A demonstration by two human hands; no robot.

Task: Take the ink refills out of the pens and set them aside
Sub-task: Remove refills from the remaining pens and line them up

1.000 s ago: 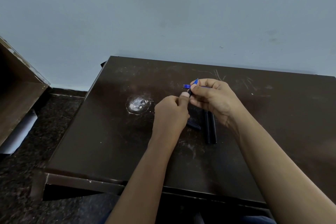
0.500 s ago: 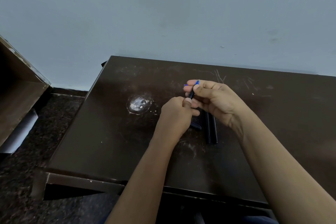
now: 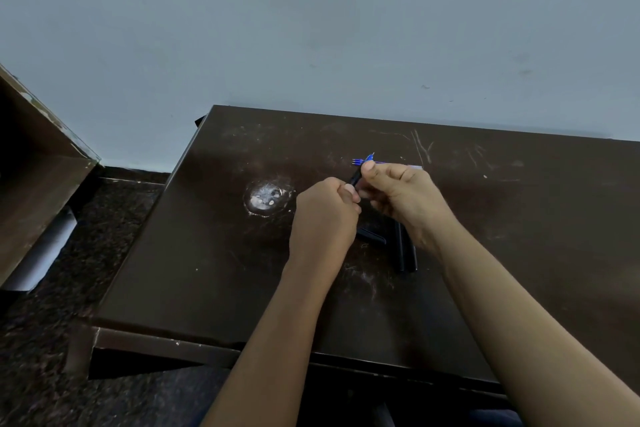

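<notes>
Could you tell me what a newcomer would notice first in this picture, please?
Most striking are the left hand and right hand meeting mid-table, both gripping a slim black pen with a blue tip. Behind them lie thin blue ink refills; a whitish scuffed patch marks the dark brown table to their left.

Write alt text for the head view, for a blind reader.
A left hand and a right hand grip one dark, blue-tipped pen over a scuffed brown table. Black pens lie near the right wrist; thin blue refills lie behind the hands.
</notes>
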